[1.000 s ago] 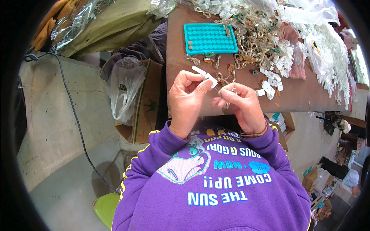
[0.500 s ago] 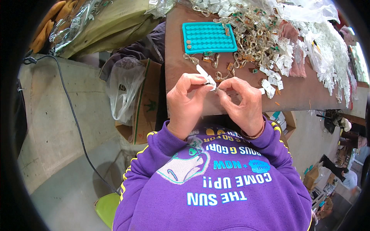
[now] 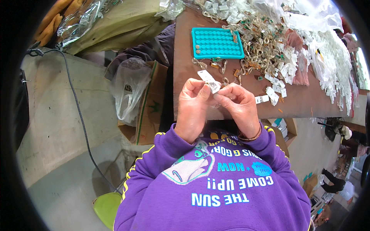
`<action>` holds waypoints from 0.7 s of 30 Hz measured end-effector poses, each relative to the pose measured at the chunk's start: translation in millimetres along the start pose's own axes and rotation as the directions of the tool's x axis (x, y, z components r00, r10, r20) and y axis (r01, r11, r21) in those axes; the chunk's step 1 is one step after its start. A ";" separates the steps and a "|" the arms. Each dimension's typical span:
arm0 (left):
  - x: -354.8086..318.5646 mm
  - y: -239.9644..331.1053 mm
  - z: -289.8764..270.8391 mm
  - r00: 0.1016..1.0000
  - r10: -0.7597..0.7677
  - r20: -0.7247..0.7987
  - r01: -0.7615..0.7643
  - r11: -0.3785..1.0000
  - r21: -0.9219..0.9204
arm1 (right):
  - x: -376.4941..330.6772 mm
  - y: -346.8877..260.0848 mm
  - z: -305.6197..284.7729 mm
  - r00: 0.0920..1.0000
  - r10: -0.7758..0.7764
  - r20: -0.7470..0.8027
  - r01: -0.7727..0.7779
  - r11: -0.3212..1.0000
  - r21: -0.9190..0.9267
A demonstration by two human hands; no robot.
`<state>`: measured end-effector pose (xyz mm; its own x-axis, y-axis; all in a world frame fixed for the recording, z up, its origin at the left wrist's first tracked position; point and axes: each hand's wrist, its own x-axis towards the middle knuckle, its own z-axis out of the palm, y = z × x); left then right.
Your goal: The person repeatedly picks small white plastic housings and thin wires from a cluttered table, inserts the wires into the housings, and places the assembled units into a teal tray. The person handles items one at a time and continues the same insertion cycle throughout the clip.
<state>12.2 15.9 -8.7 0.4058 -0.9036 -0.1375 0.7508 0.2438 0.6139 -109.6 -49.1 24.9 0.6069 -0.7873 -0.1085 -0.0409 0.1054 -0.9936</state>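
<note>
While the left hand (image 3: 192, 107) keeps its thumb and index finger pinched on the white card (image 3: 207, 78), the right hand (image 3: 243, 109) has closed in on the card's lower end. One second ago the right hand stood a little apart, with a clear looped piece at its fingers; half a second ago its tips had come up to the card. Now its thumb and index tips are pressed together right at that lower end, though what lies between them is too small and covered to tell, and the looped piece cannot be made out clearly.

The card, at the centre of the frame just above both thumbs, is tilted, its upper end leaning left and more of its face turned toward the camera. For the work in hand, this seems to mean that both hands now attend to one small spot on the card, the left appearing to steady it while the right does the fine handling.

Around them little differs apart from a slight shift of the view. The turquoise tray (image 3: 217, 43), at upper centre, still bears two small round pieces (image 3: 198, 49) near its left edge. To its right spreads the heap of clear looped pieces (image 3: 258, 44), and loose white cards (image 3: 273, 95) lie on the brown table (image 3: 304, 106) right of the hands.
</note>
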 end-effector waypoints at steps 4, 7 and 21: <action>7.6 3.2 -4.9 0.997 0.075 -0.006 -0.075 0.997 -0.015 | 9.3 -11.8 -3.4 0.999 -0.009 0.042 0.012 0.996 -0.092; 13.7 5.9 -9.4 0.991 0.126 -0.039 -0.129 0.988 -0.089 | 29.9 -27.2 -13.4 0.975 -0.219 0.032 0.212 0.887 -0.410; 33.5 -1.1 -20.4 0.994 0.110 -0.007 -0.109 0.971 -0.214 | 148.9 -0.6 1.7 0.765 -0.518 0.381 0.521 0.152 -0.840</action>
<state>35.7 -7.4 -29.8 0.4898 -0.8687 -0.0741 0.7958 0.4107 0.4450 -17.9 -165.4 9.4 0.7884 -0.4255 0.4442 -0.3565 -0.9046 -0.2339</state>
